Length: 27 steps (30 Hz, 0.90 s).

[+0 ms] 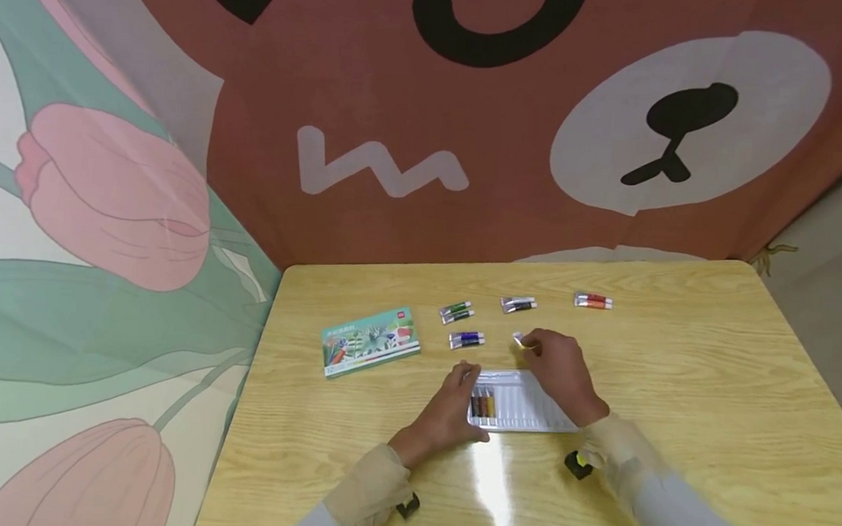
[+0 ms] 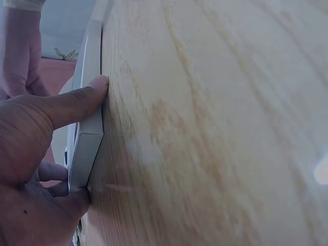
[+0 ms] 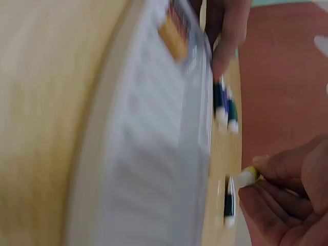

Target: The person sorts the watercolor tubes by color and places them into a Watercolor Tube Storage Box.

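A white plastic tray [image 1: 521,404] with narrow slots lies on the table, several small brown to yellow paint tubes [image 1: 483,404] in its left end. My left hand [image 1: 447,409] grips that end; in the left wrist view the thumb presses the tray's near side wall [image 2: 92,125] and the fingers touch its end. Above the tray's back edge, my right hand [image 1: 564,375] pinches a small paint tube with a yellow band and white cap [image 3: 248,177] between thumb and fingers. Its silver end [image 1: 518,339] points away to the left in the head view.
Behind the tray lie pairs of paint tubes: green [image 1: 456,312], blue-purple [image 1: 466,340], a white-and-black pair [image 1: 518,304] and red [image 1: 593,301]. A teal paint box [image 1: 371,344] is at the left. Printed cloth [image 1: 394,229] hangs behind the table [image 1: 709,409].
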{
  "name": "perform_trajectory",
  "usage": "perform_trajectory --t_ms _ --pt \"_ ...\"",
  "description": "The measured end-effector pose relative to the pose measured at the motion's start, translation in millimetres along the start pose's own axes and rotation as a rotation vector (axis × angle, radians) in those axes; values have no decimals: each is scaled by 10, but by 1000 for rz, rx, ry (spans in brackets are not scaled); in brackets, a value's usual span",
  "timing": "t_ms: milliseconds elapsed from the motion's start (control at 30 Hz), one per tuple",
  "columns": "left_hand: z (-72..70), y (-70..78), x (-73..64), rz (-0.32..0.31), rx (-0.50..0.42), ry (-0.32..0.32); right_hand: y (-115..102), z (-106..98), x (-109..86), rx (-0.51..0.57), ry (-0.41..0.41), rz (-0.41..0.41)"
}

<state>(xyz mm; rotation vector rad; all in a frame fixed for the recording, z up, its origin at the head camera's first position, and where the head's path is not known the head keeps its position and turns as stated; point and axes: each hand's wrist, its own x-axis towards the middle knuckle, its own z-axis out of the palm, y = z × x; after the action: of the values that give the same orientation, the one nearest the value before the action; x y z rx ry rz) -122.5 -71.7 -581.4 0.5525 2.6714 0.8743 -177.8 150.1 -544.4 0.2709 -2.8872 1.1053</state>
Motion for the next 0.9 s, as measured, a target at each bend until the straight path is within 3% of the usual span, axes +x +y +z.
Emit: perform_trajectory --t_ms 200,367,633,900 --pt "-14 1 -3 6 8 2 -180 72 -262 75 -64 71" --pt "-18 -5 -7 1 28 -4 -295 177 -419 78 -124 110" --pt "-16 -6 0 15 22 7 -419 299 -515 32 -156 147" --pt "-1 -4 4 38 37 23 -419 376 -552 -3 -124 114"
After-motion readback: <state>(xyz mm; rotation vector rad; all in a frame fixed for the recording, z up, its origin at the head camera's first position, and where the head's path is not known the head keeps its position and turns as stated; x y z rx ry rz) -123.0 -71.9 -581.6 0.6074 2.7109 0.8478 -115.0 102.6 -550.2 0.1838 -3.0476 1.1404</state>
